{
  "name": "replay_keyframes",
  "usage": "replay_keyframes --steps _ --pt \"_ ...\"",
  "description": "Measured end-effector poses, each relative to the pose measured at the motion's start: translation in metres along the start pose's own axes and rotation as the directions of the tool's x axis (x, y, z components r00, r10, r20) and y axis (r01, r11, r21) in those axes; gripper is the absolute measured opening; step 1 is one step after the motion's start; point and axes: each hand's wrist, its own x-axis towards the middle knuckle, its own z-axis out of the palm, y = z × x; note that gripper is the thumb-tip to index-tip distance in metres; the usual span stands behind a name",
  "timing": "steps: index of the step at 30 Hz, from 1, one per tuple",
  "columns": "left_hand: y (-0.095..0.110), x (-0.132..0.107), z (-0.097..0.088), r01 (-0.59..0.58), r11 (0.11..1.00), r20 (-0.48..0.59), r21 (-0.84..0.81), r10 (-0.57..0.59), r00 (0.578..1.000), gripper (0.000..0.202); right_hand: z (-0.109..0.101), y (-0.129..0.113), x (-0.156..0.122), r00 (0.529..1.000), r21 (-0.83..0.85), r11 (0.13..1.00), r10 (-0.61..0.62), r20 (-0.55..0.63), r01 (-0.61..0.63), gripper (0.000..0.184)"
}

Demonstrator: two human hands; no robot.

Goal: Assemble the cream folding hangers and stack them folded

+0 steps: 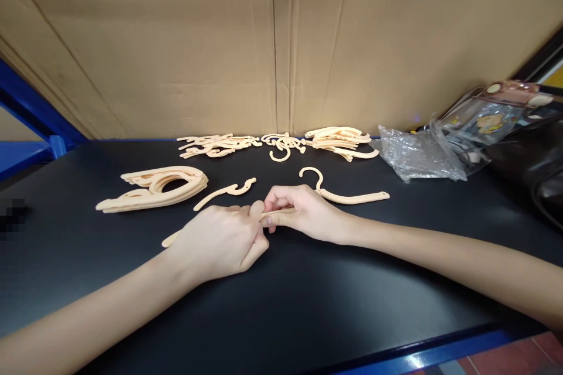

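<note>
My left hand is closed around a beige plastic hanger arm, whose rounded end sticks out behind the wrist side. My right hand pinches a beige hanger piece right against the left fingers. Whether the two hands grip one piece or two joined ones is hidden by the fingers. Just beyond the left hand lies a single hanger arm. Behind the right hand rests another arm with a hook at its inner end.
Folded hangers are stacked at the left. Along the cardboard wall lie loose hanger arms, a pile of hooks and more arms. Crumpled clear plastic bags and a dark bag occupy the right of the black table.
</note>
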Motion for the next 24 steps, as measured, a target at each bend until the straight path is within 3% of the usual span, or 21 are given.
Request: replay_keyframes --steps 7,11,13,16,20,22,24 --pt "-0.009 0.001 0.001 0.109 0.971 0.041 -0.211 -0.103 0.994 0.023 -0.001 -0.002 -0.002 0.996 -0.053 0.997 -0.055 -0.063 0.051 0.019" --pt "-0.022 -0.002 -0.011 0.273 0.893 0.225 -0.357 -0.202 0.953 0.028 -0.002 -0.004 -0.005 0.996 -0.111 0.993 -0.044 -0.077 0.036 0.017" --pt "-0.030 -0.003 -0.016 0.353 0.787 0.347 -0.506 -0.189 0.919 0.034 -0.002 -0.006 -0.006 0.997 -0.149 0.988 -0.037 -0.068 0.027 0.014" --pt "-0.041 -0.002 -0.018 0.420 0.574 0.474 -0.703 -0.063 0.878 0.037 -0.003 -0.010 -0.007 0.998 -0.216 0.976 -0.037 -0.041 0.027 0.013" --pt "-0.048 0.001 -0.014 0.518 0.312 0.561 -0.796 0.062 0.825 0.036 -0.003 -0.011 -0.008 0.998 -0.273 0.961 -0.059 -0.026 0.049 0.014" --pt "-0.048 0.001 -0.013 0.557 0.227 0.588 -0.799 0.099 0.803 0.036 -0.003 -0.011 -0.008 0.997 -0.303 0.950 -0.080 -0.018 0.071 0.014" --pt "-0.048 0.001 -0.013 0.582 0.198 0.609 -0.788 0.117 0.785 0.036 -0.003 -0.010 -0.008 0.996 -0.316 0.945 -0.088 -0.011 0.080 0.014"
